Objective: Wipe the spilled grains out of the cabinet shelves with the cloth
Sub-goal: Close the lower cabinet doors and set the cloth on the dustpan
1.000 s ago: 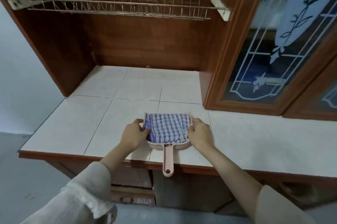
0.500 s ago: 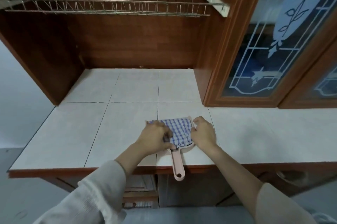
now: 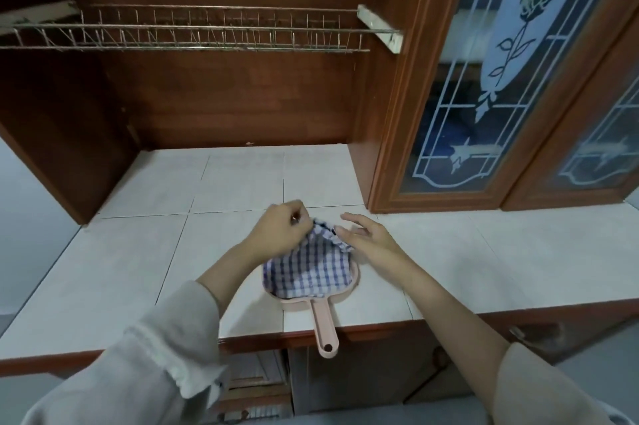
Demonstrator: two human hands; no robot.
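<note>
Since the earlier frame the left hand [image 3: 280, 230] has moved from lying flat over the cloth [image 3: 307, 274] to its far edge, which it now pinches and lifts. The right hand [image 3: 368, 238] has left the side of the pink dustpan [image 3: 323, 319] and spread open. Its grip is apart, fingertips just beside or brushing the raised corner; I cannot tell which. The left grip is clamped on the bunched far hem. By the look of it, the cloth is being peeled out of the dustpan so it can go to the shelves. The cloth sits in the lower centre of the frame, its near part draped inside the pan. The pan rests on the tiled counter [image 3: 121, 269] with its handle overhanging the front edge. Whether grains lie in the pan under the cloth is hidden, and I can make out none on the tiles. Across the upper left runs a wire rack [image 3: 207, 33].
</note>
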